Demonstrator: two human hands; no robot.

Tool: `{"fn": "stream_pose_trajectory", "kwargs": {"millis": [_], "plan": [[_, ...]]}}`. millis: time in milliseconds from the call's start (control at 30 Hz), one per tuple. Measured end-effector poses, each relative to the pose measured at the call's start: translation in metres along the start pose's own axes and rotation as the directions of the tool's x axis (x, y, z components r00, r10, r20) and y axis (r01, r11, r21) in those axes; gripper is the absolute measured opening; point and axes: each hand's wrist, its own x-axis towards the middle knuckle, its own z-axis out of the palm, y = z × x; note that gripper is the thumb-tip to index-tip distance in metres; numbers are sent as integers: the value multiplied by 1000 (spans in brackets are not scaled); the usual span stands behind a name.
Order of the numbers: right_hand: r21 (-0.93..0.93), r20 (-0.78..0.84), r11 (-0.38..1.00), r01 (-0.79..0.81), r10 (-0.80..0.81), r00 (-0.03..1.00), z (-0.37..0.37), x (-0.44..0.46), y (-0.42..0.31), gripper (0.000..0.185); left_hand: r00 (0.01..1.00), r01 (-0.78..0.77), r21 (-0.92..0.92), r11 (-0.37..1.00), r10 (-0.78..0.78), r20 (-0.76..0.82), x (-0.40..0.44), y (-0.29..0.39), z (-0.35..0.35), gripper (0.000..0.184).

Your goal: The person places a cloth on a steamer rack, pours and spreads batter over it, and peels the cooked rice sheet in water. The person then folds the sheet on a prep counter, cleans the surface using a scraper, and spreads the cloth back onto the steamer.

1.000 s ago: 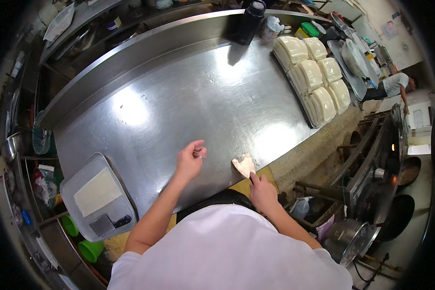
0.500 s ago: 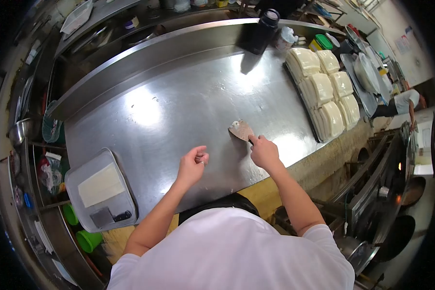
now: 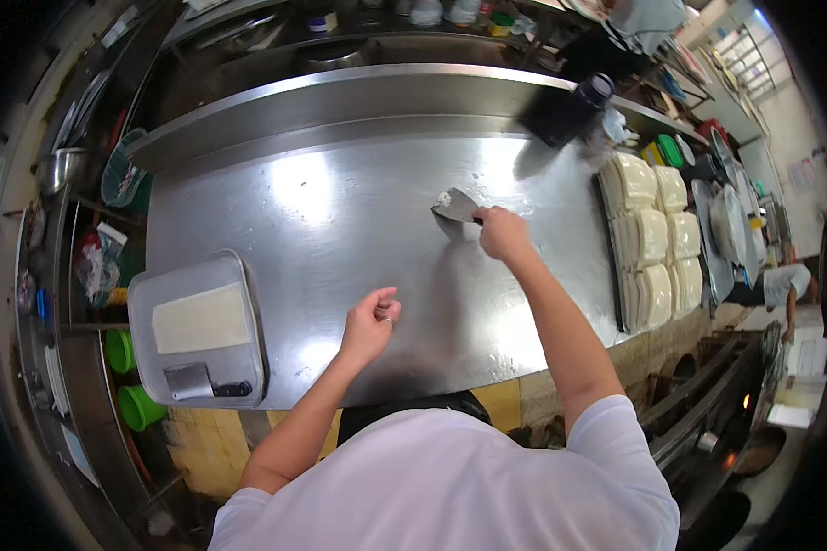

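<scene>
My right hand (image 3: 504, 233) is closed around the dark handle of a metal scraper (image 3: 458, 206). A small white clump (image 3: 444, 198) clings to the blade's far left edge, and the blade is tilted close over the steel table (image 3: 358, 230). My left hand (image 3: 371, 325) hovers above the table's near side, a ring on one finger. Its fingers are loosely bent and apart, with nothing seen in them.
On the left lies a tray (image 3: 255, 312) holding a flat pale sheet (image 3: 200, 320) and a cleaver (image 3: 193, 381). Stacks of pale slabs (image 3: 646, 241) line the right end. A dark bottle (image 3: 570, 112) stands at the back right. Other people are beyond the table.
My right hand has pushed the scraper farther away across the table, and its blade has turned. The left hand stays near the front. The whole view has shifted and turned.
</scene>
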Motion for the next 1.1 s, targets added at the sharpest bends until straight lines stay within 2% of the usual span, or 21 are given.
{"fn": "stream_pose_trajectory", "kwargs": {"millis": [133,233,500,633,833,967,1100], "plan": [[-18,-13,993,118,-118,993,-11,46,-12,43,994,59,-18,998,-61,-90,-8,-7,-23,34],[-27,12,964,265,-265,964,-18,78,-40,44,982,103,-53,993,-110,-155,-17,-17,-40,33],[-106,51,876,470,-467,883,-17,150,-159,46,931,118,-175,978,-170,-323,-47,-52,-81,31],[-241,117,775,584,-574,810,-24,176,-224,41,898,150,-207,967,-221,-380,-71,-60,-99,31],[-382,220,451,807,-804,553,-35,167,-301,37,811,84,-242,967,-207,-548,-110,-76,-110,28],[-407,316,253,878,-863,395,-28,124,-331,36,717,35,-287,957,-223,-660,-133,-86,-108,25],[-379,339,93,921,-912,231,-4,63,-338,35,545,-87,-335,938,-236,-805,-163,-98,-94,21]]}}
